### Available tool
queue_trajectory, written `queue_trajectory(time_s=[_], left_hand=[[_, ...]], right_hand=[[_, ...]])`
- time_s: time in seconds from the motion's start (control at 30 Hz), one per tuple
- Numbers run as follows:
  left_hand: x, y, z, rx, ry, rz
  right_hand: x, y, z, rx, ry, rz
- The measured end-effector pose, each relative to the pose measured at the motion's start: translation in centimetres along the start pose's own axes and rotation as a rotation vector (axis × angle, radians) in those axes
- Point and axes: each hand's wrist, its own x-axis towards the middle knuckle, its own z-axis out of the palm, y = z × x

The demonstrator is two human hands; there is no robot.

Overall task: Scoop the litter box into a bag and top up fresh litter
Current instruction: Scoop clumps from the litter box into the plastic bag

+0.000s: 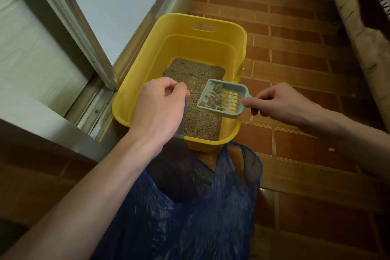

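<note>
Yellow litter box [147, 57] on the brick floor [295, 69], just right of a metal door frame [84, 34], grey litter [198, 120] spread thin inside. Right hand [278, 102] pinched round the handle of a pale slotted scoop [223, 96], held above the litter with clumps [215, 96] aboard. Left hand [158, 107] clenched on the rim of a blue bag [200, 207], hanging open at the box's near end.

smooth plastic box [219, 27], crinkly glossy bag [200, 207], granular litter [200, 120].

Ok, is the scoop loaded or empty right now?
Loaded. Grey clumps sit on the slotted scoop, which the right hand holds over the litter box.
</note>
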Motion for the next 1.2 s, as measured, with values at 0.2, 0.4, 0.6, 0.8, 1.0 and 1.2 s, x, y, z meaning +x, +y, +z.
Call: queue_trajectory(time_s=[0.2,0.4,0.6,0.8,1.0,1.2], left_hand=[[-0.4,0.4,0.6,0.007,-0.028,0.013],[-0.7,1.2,1.8,-0.018,-0.051,0.023],[-1.3,2.0,3.3,-0.038,-0.114,0.052],[-1.8,2.6,4.1,-0.012,-0.148,0.07],[-1.9,2.8,4.1,0.01,-0.155,0.076],[-1.8,2.8,3.6,0.017,-0.151,0.092]], right_hand=[[-2.8,-0.2,-0.6,0.104,0.04,0.034],[-6.5,1.3,-0.4,0.179,0.064,0.06],[-10.1,3.1,1.2,0.261,0.074,0.068],[-11.4,4.1,3.7,0.311,0.077,0.02],[-12.2,3.9,5.0,0.324,0.128,-0.041],[-13.0,4.0,6.6,0.281,0.087,-0.051]])
